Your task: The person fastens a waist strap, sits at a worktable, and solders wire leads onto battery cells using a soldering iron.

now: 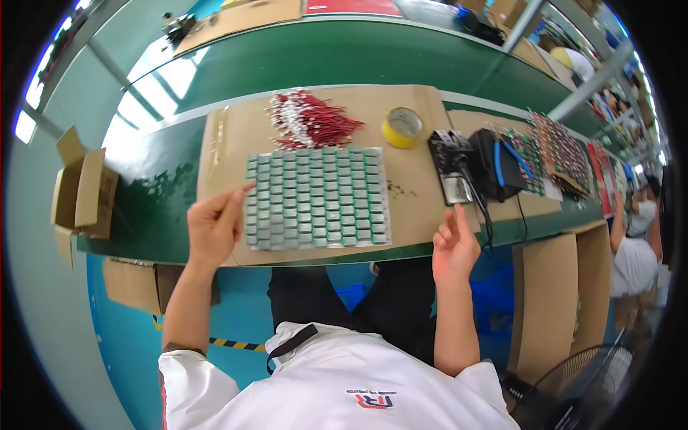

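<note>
A panel of grey-and-green block-like parts (315, 197) lies in neat rows on the cardboard-covered bench. My left hand (217, 223) is closed at its left side, the index finger reaching to the upper left edge; whatever the curled fingers hold, if anything, is hidden. My right hand (456, 242) is half turned up at the bench's front edge, index finger stretched out, the others loosely bent, and nothing shows in it. Just beyond that fingertip stands a black soldering-iron stand (453, 165) with a metal tray and a cable.
A bundle of red wires with white ends (312, 120) lies behind the panel, beside a yellow tape roll (403, 128). Blue-handled pliers (507, 163) rest at a black box. Circuit boards (559, 150) are farther right. Cartons (89, 190) and a fan (584, 383) flank the bench.
</note>
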Motion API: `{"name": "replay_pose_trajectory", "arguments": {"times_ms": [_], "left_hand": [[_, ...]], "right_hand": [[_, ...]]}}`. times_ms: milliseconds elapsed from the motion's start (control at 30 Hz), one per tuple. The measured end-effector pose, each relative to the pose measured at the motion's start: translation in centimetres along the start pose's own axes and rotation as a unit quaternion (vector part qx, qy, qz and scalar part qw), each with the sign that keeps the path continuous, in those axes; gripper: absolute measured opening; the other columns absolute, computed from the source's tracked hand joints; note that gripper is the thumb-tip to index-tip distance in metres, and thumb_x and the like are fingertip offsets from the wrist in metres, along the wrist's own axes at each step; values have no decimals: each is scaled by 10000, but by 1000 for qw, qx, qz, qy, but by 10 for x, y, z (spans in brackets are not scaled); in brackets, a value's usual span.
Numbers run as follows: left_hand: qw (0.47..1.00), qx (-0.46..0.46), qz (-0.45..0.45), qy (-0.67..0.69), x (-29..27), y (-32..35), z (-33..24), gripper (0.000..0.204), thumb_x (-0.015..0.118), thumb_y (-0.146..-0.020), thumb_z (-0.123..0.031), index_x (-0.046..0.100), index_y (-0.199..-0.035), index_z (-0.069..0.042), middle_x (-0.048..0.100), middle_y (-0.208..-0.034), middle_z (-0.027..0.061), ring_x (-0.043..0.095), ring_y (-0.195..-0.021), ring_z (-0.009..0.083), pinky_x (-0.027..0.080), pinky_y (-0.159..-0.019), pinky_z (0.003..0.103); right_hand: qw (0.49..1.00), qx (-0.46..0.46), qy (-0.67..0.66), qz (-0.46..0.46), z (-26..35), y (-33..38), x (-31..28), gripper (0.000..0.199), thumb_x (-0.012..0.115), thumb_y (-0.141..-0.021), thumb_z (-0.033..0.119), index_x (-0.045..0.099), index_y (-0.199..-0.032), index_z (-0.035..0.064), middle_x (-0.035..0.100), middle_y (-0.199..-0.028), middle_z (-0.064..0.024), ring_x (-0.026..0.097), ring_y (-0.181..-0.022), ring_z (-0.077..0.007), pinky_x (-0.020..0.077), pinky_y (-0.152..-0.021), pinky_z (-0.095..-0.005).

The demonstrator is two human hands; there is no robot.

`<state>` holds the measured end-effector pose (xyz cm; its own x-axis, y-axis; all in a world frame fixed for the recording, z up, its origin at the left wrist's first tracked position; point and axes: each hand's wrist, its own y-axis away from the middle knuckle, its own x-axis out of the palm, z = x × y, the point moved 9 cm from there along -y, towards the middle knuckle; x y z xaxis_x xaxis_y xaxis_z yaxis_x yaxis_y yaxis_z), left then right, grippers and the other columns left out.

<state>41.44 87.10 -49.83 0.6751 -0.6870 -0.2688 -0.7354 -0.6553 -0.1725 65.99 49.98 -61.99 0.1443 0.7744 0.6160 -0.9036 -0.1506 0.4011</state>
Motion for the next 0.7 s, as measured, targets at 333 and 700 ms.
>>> {"name": "replay_pose_trajectory", "arguments": {"times_ms": [333,700], "left_hand": [[991,-94,57,79,45,-50,15,261,634,-1080,-140,754,-1253,14,536,-585,-38,447,-411,44,320,-383,230],[993,-77,61,59,50,-59,10,242,709,-1037,-149,790,-1188,21,560,-583,-36,460,-445,30,325,-403,237]], "right_hand": [[977,-203,56,-24,35,-46,9,425,686,-1069,275,622,-1421,47,752,-1074,-47,558,-657,-46,491,-557,-245],[910,-388,145,28,73,-1,-1,364,507,-1131,369,592,-1146,15,718,-835,-143,555,-477,-153,492,-406,-294]]}}
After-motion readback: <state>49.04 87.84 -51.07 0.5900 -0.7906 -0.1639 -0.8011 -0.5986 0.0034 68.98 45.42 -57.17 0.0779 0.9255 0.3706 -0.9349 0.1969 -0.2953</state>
